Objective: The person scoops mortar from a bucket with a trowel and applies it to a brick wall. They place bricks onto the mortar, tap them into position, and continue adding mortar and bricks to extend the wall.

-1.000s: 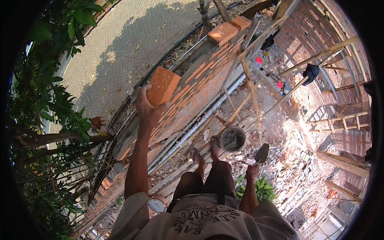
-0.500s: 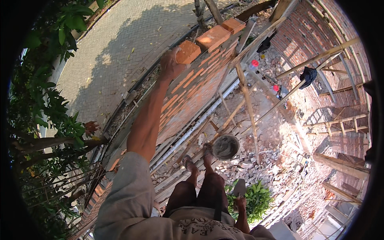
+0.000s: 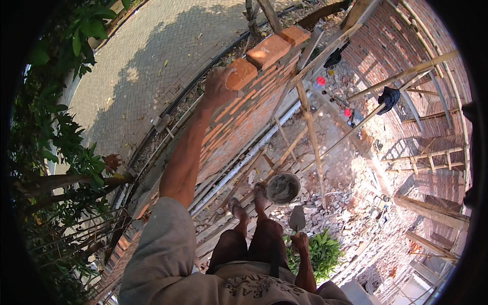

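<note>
From the head view, my left hand (image 3: 217,87) is stretched out at the top of the brick wall (image 3: 239,122), fingers wrapped around the near end of a brick (image 3: 240,73) that sits on the top course, just beside the next brick in the row (image 3: 268,51). Its long axis runs along the wall's line, pointing up and right in the picture toward the other laid bricks, with its broad face up. My right hand (image 3: 300,243) hangs low by my thigh, fingers closed around the handle of a trowel (image 3: 297,219), blade pointing up toward the mortar bucket (image 3: 282,188) that stands on the planks by my feet. I judge the main risk is the brick sliding or tipping off the wall's edge if I let go before it is bedded level; I am standing high on narrow scaffold poles (image 3: 310,137), so leaning this far could also upset my footing.
</note>
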Demonstrator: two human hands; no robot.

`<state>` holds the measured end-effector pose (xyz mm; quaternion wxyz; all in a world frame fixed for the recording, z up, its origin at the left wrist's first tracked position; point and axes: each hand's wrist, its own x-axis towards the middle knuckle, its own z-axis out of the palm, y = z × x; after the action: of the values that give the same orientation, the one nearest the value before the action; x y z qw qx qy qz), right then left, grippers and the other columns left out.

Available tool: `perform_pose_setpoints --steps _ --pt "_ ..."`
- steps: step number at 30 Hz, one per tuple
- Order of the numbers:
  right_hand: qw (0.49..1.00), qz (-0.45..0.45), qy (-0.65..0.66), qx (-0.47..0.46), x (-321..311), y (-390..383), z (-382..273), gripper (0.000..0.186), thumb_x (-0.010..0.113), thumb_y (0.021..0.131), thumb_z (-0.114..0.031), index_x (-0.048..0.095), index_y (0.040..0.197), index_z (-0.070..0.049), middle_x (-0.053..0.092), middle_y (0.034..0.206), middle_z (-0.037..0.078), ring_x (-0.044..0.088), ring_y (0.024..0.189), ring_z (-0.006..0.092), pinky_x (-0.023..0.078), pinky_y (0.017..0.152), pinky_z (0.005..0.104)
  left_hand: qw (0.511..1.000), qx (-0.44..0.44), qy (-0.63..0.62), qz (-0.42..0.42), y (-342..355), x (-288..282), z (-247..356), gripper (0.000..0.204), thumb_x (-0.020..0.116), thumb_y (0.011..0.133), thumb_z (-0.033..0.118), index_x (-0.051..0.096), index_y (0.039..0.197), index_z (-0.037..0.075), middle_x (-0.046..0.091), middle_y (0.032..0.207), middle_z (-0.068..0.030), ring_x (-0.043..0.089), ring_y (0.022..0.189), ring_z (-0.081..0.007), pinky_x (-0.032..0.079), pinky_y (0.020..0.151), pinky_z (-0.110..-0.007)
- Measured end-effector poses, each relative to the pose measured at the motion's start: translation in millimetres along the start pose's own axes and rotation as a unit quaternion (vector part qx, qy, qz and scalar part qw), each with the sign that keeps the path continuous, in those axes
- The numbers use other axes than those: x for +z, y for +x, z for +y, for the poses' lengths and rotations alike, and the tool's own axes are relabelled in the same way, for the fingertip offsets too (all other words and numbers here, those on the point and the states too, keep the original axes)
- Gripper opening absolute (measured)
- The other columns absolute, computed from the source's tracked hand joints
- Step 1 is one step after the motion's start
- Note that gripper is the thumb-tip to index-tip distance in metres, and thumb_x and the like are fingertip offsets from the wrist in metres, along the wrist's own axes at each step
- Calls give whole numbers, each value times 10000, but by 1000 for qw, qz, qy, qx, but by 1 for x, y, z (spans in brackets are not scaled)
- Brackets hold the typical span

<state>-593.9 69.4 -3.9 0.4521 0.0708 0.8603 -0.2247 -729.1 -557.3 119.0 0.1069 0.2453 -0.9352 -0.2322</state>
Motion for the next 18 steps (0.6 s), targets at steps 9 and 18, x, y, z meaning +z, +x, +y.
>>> perform_pose_setpoints --steps 9,18 --pt "990 -40 128 -43 -16 17 -61 227 683 788 -150 563 835 38 598 663 102 572 487 179 462 427 324 994 -62 -81 -30 10 4 -26 691 699 781 287 445 1388 78 462 1389 -175 452 1268 -343 354 1060 -475" --pt "906 166 8 -390 -29 14 -219 480 640 812 -150 450 1218 23 629 871 271 623 781 451 492 656 463 985 -143 -88 -36 11 -1 -20 774 751 750 225 394 1400 2 549 1277 -216 551 1169 -319 465 955 -414"
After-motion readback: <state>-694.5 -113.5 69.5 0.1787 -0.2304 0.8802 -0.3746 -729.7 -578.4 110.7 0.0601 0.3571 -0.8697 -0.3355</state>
